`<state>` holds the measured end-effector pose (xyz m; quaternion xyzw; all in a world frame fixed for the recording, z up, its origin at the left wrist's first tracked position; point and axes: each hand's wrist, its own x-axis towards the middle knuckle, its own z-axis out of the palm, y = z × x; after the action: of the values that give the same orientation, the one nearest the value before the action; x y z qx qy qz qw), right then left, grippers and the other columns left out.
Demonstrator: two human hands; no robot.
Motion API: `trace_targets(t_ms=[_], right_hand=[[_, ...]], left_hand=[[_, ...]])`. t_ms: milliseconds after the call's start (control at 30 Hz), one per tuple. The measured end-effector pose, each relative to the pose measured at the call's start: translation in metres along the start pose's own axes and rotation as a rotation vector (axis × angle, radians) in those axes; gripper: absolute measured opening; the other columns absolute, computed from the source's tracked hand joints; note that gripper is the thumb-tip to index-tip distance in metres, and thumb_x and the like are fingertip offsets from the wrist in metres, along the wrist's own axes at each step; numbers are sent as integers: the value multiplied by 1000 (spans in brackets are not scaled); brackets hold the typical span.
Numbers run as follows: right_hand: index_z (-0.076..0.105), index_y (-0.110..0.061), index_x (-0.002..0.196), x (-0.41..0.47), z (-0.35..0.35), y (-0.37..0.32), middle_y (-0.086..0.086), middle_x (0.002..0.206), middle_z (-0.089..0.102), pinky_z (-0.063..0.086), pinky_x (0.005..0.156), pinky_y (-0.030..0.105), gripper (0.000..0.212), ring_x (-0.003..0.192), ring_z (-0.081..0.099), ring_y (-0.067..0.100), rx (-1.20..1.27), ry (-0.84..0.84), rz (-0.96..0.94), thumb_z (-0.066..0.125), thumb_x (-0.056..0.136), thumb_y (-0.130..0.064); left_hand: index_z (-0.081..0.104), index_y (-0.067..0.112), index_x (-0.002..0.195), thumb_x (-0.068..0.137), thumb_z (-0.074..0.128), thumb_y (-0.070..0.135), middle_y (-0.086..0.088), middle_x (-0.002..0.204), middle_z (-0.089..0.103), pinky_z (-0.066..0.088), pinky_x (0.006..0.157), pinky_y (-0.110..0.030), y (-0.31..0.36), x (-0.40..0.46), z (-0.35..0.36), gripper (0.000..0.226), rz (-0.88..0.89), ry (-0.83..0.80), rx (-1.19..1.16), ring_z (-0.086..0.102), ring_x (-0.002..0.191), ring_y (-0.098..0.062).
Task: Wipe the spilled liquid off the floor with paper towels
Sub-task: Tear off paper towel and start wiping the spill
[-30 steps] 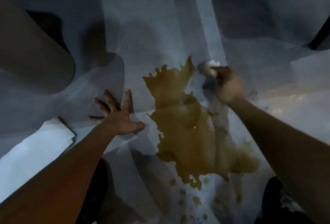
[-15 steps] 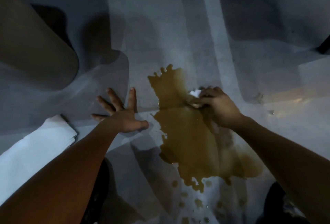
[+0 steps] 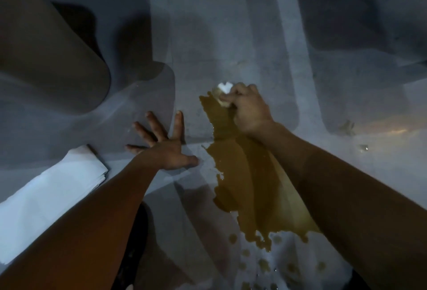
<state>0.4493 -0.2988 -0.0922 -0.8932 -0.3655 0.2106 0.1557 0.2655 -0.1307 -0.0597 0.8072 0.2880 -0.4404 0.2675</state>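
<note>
A brown puddle of spilled liquid (image 3: 247, 181) spreads over the grey floor, with small drops (image 3: 263, 264) trailing off its near end. My right hand (image 3: 249, 111) is closed on a wadded paper towel (image 3: 224, 92), white on top and stained brown below, pressed at the puddle's far tip. My left hand (image 3: 164, 148) lies flat on the floor left of the puddle, fingers spread, holding nothing. A stack of white paper towels (image 3: 48, 195) rests on the floor under my left forearm.
A large grey rounded object (image 3: 46, 58) stands at the left. Small scraps (image 3: 346, 125) lie on the floor at the right. Pale stripes and shadows cross the floor. A dark shape (image 3: 136, 243) sits between my arms near the bottom edge.
My right hand swept the wad from the puddle's far right edge down into the middle, then back up to its far tip. The left hand stayed planted.
</note>
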Motion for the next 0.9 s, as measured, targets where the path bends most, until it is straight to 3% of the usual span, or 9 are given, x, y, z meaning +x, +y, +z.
trace_targets(t_ms=[100,167,200,367,467,567,733,800,900], right_hand=[[75,-23,116,-36,-15,18,7,122,62,44,98,36,50,110,49,29,23,-31,-191,52,78,-1],[80,-12,97,-50,-25,33,15,105,68,38,94,17,40,99,54,18,80,83,-221,53,73,4],[80,-10,91,-51,-30,35,16,99,69,38,91,10,35,93,56,16,91,153,-195,55,72,6],[76,-10,97,6,-33,11,12,97,69,44,87,15,19,88,62,22,26,409,52,67,83,-1],[72,-16,110,37,-17,-25,7,107,65,52,89,35,29,100,62,26,23,258,-69,60,87,-5],[62,-34,133,23,-1,-51,4,127,54,44,98,44,51,121,45,34,-154,48,-120,59,88,-10],[70,-33,124,-26,-2,-17,1,121,59,44,93,44,53,116,48,32,-162,-114,-323,65,78,-8],[77,-26,114,-46,-15,10,2,116,65,47,96,42,43,110,55,31,-69,-100,-262,57,79,-12],[78,-15,110,-67,-44,25,9,110,69,44,97,19,45,100,62,26,65,171,-73,41,83,-13]], left_hand=[[-53,52,129,67,70,83,-14,130,-70,-5,101,-89,1,-1,0,141,2,5,21,-52,126,-55],[-54,51,129,66,69,84,-15,131,-69,-4,100,-89,1,0,0,142,0,11,8,-51,127,-57],[-54,51,129,66,69,85,-15,132,-69,-4,100,-90,1,0,0,142,1,17,8,-51,127,-57],[-52,51,131,68,68,85,-15,135,-67,-4,101,-89,-1,-1,-1,140,17,11,19,-50,128,-56],[-51,53,132,67,68,85,-15,135,-67,-6,102,-89,-2,-1,0,139,27,1,4,-51,128,-55],[-50,54,131,68,70,83,-13,134,-68,-7,102,-88,-4,0,1,138,31,0,-10,-53,126,-54],[-52,56,128,67,70,84,-11,132,-69,-6,102,-88,-3,0,2,139,12,26,-3,-53,127,-54],[-52,55,128,67,69,84,-12,134,-68,-6,102,-88,-2,0,2,139,27,33,5,-51,128,-55],[-52,54,129,67,70,84,-14,136,-66,-5,102,-88,0,-2,1,140,25,35,-2,-49,129,-56]])
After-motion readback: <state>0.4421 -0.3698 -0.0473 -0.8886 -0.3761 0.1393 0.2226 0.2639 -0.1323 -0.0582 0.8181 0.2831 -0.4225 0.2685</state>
